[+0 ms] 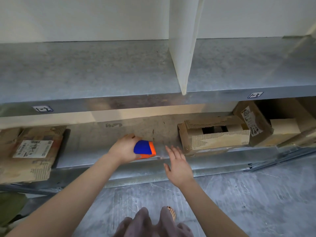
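Gripping a small blue block with an orange plastic edge (144,147), the left hand (124,147) holds it at the near lip of the lower galvanised metal shelf (95,159), with fingers and thumb curled round the block's left side. Whether the block already touches the metal cannot be told from this wide-angle view. The right hand (177,165) hovers just to the right of the block. Its fingers are straight and spread, its palm faces down, and it holds nothing.

On the same shelf, an open, torn brown cardboard box (213,135) stands to the right. A flat brown cardboard parcel with a white printed label (29,156) lies at the left. Above, the upper grey metal shelf (85,71) carries a white upright divider panel (184,48).

The step in hand reads as handling the block at the middle stretch of the lower shelf, between parcel and box. If the block is to be stowed, the next move calls for pushing it farther in, away from the near lip and under the upper shelf's front edge. The left hand's fingers then uncurl once the block rests flat. The spread right hand is placed to steady it.
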`<state>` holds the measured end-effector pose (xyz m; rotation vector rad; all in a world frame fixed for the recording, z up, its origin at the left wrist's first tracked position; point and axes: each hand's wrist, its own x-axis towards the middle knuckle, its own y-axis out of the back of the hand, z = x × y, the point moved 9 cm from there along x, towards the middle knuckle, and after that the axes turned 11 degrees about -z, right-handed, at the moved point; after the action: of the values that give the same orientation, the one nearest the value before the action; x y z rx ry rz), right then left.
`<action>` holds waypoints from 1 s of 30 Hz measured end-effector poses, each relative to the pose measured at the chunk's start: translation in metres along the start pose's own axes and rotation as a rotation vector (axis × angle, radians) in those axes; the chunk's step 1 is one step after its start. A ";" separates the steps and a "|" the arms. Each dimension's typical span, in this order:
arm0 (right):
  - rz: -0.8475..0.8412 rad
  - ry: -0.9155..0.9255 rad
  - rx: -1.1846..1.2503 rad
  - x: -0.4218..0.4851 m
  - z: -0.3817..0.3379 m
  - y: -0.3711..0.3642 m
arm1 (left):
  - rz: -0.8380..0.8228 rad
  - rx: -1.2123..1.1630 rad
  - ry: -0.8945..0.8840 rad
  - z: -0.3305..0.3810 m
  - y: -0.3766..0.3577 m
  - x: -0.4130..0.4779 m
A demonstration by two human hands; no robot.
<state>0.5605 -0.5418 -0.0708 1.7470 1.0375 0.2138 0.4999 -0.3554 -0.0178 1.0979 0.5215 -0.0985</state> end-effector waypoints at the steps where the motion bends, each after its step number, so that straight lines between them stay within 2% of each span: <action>1: 0.002 0.010 -0.010 0.000 -0.004 0.002 | 0.013 -0.008 -0.011 -0.003 0.004 -0.006; 8: 0.154 0.084 0.082 -0.009 -0.030 0.044 | 0.192 -0.048 -0.216 0.026 0.044 -0.041; 13: 0.266 0.043 0.216 -0.022 -0.028 0.090 | 0.317 -0.007 -0.361 0.058 0.084 -0.063; 17: 0.290 0.046 0.309 -0.035 -0.023 0.125 | 0.386 0.032 -0.463 0.088 0.110 -0.076; 23: 0.358 0.051 0.479 -0.057 -0.007 0.162 | 0.449 0.047 -0.530 0.128 0.131 -0.089; 30: 0.327 0.070 0.675 -0.068 0.023 0.176 | 0.453 0.010 -0.559 0.172 0.123 -0.086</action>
<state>0.6268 -0.6207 0.0884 2.5390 0.9246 0.1341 0.5261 -0.4628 0.1815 1.1161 -0.2318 -0.0081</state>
